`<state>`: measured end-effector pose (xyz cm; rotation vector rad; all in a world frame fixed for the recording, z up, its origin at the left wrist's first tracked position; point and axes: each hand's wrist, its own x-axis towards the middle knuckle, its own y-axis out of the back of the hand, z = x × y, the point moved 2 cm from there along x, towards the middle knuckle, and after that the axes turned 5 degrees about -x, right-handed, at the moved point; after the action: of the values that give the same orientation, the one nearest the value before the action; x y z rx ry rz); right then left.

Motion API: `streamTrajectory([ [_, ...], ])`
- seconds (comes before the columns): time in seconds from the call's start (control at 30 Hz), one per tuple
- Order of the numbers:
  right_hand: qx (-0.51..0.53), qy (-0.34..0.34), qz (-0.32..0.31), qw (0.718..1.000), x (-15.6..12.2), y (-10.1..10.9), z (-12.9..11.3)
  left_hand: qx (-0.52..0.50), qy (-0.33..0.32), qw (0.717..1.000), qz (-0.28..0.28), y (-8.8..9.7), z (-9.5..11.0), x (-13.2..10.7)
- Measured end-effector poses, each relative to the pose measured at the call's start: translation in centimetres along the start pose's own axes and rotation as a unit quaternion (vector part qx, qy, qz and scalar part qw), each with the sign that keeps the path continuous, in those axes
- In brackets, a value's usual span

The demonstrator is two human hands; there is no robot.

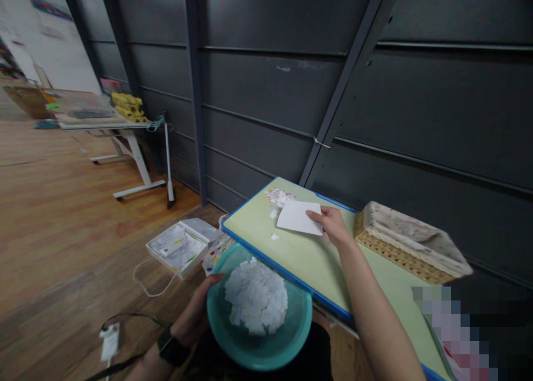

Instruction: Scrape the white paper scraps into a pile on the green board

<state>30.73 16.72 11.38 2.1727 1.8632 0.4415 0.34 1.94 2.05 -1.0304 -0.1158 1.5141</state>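
My right hand (333, 225) pinches a white sheet of stiff paper (297, 217) by its right edge, tilted over the pale green tabletop (308, 259). Beside the sheet's far left edge lies a small heap of white scraps (280, 196), with a few loose bits nearby. My left hand (200, 300) is closed on the left rim of a teal plastic basin (264, 361), its fingers partly hidden beneath. Inside the basin, just below the table's blue edge, is a mound of torn white paper pieces (258, 297).
A cloth-lined wicker basket (400, 253) stands at the table's back right. On the floor to the left are an open white box (177, 250) and a power strip (110, 342) with cables. Dark metal panels (266, 86) rise behind the table.
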Motion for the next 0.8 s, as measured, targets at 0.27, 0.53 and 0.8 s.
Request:
streamTrajectory([
  [0.27,-0.132,0.072,0.089,0.985,1.2,-0.1,1.1,0.001,-0.004,1.0,-0.001,-0.2,0.0,-0.2],
  [0.53,-0.069,0.064,-0.048,0.994,0.3,-0.5,0.4,0.013,-0.006,1.0,0.003,-0.4,0.3,-0.3],
  [0.8,-0.013,0.015,-0.212,0.977,-1.2,-1.1,-0.4,0.012,0.014,1.0,0.002,-0.6,0.1,-0.4],
])
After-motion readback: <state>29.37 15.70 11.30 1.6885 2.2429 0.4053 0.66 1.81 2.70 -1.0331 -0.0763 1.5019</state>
